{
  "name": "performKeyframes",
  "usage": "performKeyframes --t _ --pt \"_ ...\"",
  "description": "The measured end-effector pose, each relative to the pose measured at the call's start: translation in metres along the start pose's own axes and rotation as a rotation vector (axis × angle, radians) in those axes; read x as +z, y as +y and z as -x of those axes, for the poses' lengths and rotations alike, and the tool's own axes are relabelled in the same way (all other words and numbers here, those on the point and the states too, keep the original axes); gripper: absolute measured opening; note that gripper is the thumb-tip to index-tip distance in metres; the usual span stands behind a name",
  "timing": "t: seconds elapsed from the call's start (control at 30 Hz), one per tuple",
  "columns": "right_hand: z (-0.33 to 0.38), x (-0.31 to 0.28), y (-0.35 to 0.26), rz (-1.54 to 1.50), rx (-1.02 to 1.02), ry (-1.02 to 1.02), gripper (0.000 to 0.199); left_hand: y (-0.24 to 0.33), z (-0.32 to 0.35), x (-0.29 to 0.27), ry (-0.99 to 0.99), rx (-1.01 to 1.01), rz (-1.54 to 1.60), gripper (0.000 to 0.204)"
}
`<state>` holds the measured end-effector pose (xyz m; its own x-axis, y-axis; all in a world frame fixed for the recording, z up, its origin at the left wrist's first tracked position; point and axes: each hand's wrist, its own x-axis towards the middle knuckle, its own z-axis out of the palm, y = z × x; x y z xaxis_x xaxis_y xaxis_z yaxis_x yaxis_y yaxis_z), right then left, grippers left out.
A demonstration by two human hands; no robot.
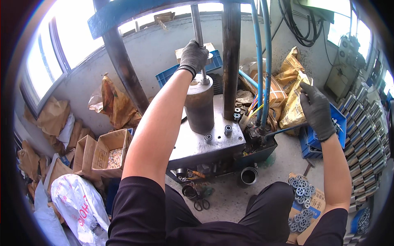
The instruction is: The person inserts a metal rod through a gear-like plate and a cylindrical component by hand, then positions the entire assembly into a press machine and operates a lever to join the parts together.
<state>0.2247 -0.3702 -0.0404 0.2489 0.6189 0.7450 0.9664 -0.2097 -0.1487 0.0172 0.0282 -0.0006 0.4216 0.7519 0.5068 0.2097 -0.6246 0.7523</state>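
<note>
My left hand [193, 56], in a dark grey glove, is closed round an upright metal rod [196, 24]. The rod's lower end meets the top of a dark thick-walled steel cylinder [200, 112], which stands on the metal bed [188, 149] of a press. My right hand [316, 108], gloved alike, is out to the right with its fingers bent. A dark lever [285, 130] runs from the press base to beside this hand; whether the fingers touch it is hidden. Small metal rings [228, 130] sit on the bed by the cylinder.
Dark posts [231, 61] and blue hoses [267, 69] rise round the bed. Cardboard boxes [108, 153] and sacks [80, 205] lie left. Blue crates [340, 127], grey spoked wheels [301, 190] and stacked metal bars [363, 151] are right. A dark cup [248, 176] and scissors [201, 204] lie on the floor.
</note>
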Motion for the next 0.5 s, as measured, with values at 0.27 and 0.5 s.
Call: performKeyframes --t 0.27,0.5 --pt "0.134 -0.056 -0.010 -0.148 0.093 -0.821 0.027 0.004 0.002 -0.004 0.036 0.007 -0.170 0.028" --pt "0.179 -0.059 -0.027 -0.105 0.031 -1.051 0.025 0.000 0.000 -0.003 0.035 0.027 -0.162 0.033"
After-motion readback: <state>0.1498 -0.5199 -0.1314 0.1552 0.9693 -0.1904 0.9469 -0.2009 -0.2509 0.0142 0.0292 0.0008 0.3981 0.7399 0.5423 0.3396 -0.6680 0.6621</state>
